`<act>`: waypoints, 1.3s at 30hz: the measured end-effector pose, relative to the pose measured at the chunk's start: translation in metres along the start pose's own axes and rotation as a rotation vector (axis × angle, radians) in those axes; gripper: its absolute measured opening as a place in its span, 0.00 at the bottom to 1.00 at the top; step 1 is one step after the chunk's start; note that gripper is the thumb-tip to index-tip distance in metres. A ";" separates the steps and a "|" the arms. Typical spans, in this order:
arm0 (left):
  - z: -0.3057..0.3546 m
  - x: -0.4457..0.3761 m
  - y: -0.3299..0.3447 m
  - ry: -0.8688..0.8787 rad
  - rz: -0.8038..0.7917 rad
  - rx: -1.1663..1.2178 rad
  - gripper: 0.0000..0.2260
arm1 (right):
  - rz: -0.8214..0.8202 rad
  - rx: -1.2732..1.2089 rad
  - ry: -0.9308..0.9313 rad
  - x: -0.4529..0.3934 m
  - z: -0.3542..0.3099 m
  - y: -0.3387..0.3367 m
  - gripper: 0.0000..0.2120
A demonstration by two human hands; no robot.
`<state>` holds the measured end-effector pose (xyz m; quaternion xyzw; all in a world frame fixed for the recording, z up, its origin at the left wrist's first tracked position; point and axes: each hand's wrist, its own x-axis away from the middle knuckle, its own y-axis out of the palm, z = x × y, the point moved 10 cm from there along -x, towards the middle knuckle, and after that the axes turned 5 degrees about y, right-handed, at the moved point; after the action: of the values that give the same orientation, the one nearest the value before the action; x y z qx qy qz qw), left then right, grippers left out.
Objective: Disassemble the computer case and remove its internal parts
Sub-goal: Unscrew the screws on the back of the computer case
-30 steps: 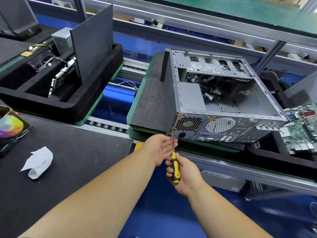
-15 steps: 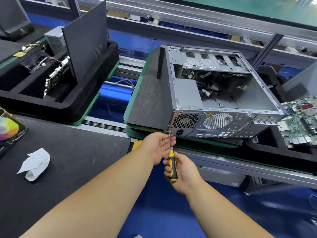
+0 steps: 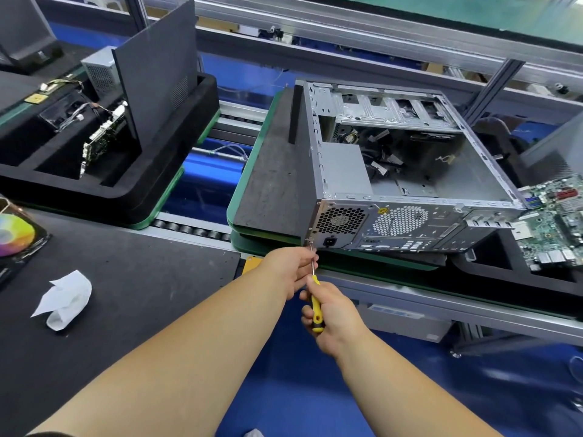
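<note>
Computer case (image 3: 394, 171) lies open on the green pallet (image 3: 249, 159). My right hand (image 3: 334, 313) grips the screwdriver (image 3: 315, 298), tip at the lower rear corner screw; my left hand (image 3: 291, 268) pinches the shaft. Risk: an off-axis tip cams out, stripping the head.

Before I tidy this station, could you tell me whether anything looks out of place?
One thing: a crumpled white paper wipe lies loose on the black bench mat, left of the hands, away from the trays.
</note>
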<state>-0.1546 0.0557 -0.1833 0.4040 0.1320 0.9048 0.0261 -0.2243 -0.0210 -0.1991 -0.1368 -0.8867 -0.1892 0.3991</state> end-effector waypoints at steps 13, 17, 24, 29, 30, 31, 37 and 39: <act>-0.004 -0.015 -0.002 0.023 0.015 0.115 0.02 | -0.014 -0.073 0.034 0.004 -0.002 -0.004 0.12; -0.003 -0.013 0.004 -0.008 -0.028 0.175 0.03 | -0.001 -0.068 0.039 0.002 0.000 -0.004 0.09; -0.001 -0.009 0.000 -0.032 -0.035 0.188 0.07 | -0.102 -0.134 0.101 0.003 0.000 0.005 0.17; 0.000 -0.009 0.001 -0.031 -0.030 0.180 0.09 | -0.086 -0.058 0.043 0.001 -0.004 0.002 0.15; 0.000 -0.009 0.001 -0.032 -0.033 0.180 0.09 | -0.072 -0.032 0.026 0.000 -0.005 0.000 0.14; 0.000 -0.009 0.002 -0.032 -0.036 0.177 0.09 | -0.059 -0.011 0.009 -0.001 -0.005 -0.002 0.13; 0.002 -0.010 0.002 -0.041 -0.030 0.131 0.07 | -0.051 0.042 -0.027 -0.001 -0.008 0.001 0.07; 0.002 -0.010 0.002 -0.045 -0.028 0.131 0.06 | -0.052 0.025 -0.002 -0.001 -0.006 0.002 0.06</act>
<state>-0.1461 0.0524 -0.1887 0.4230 0.1959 0.8846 0.0153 -0.2191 -0.0220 -0.1955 -0.1088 -0.8926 -0.1885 0.3948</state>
